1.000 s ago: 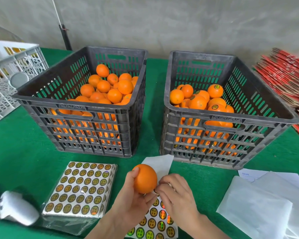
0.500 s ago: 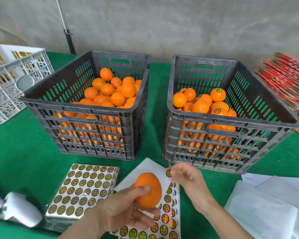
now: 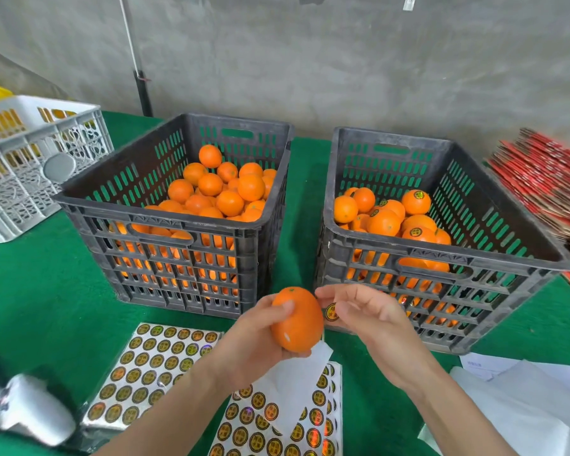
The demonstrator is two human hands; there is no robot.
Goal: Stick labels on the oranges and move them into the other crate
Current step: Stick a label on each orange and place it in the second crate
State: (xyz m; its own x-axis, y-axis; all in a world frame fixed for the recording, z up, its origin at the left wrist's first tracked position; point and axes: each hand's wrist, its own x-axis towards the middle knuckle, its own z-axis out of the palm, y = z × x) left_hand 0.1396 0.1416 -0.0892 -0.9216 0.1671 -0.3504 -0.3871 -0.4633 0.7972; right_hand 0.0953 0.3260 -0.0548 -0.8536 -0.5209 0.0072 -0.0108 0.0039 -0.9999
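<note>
**A:** Left entry?
**B:** Dark grey slotted plastic crate (image 3: pixel 89 209), holding heaped plain oranges (image 3: pixel 230 202).
**A:** Centre?
**B:** Left hand (image 3: pixel 254 343), fingers curled round one smooth orange fruit (image 3: pixel 297 319), above the gold sticker sheets (image 3: pixel 260 419). Right hand (image 3: pixel 369 317) pinches a round gold-and-black label (image 3: pixel 331 311) just beside that fruit.
**A:** Right entry?
**B:** Matching dark crate (image 3: pixel 507 256), holding labelled oranges (image 3: pixel 416 201).

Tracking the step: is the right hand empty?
No, the right hand pinches a round label beside the orange held by the left hand.
</note>
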